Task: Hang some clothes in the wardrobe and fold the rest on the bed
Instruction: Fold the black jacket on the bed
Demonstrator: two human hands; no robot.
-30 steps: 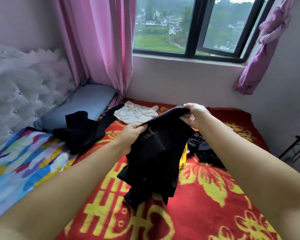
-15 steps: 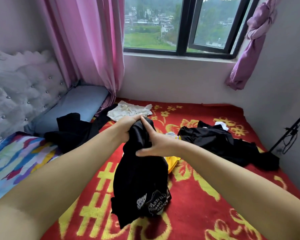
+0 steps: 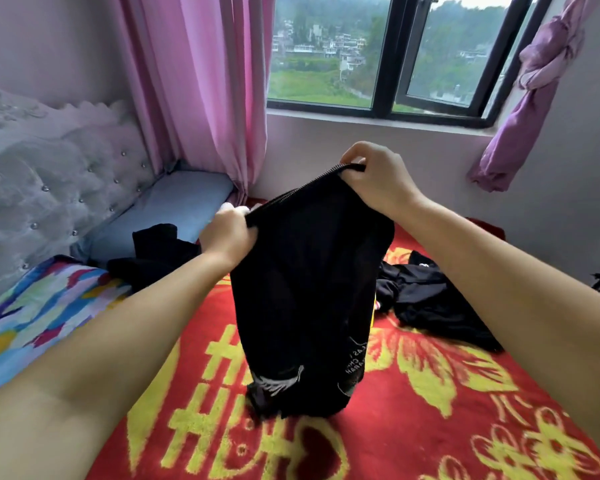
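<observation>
Two hands — left hand [image 3: 227,233], right hand [image 3: 374,181] — grip one black garment [image 3: 309,289].

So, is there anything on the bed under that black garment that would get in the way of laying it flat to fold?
Not directly below: the garment hangs from both hands over bare red blanket. A black pile lies close on its right and another to its left, which could crowd it once spread.

A bed under a red blanket [image 3: 430,427] — on it a blue pillow [image 3: 174,209], a multicoloured quilt [image 3: 32,313] and two black clothes heaps [image 3: 153,251] [image 3: 426,299].
</observation>
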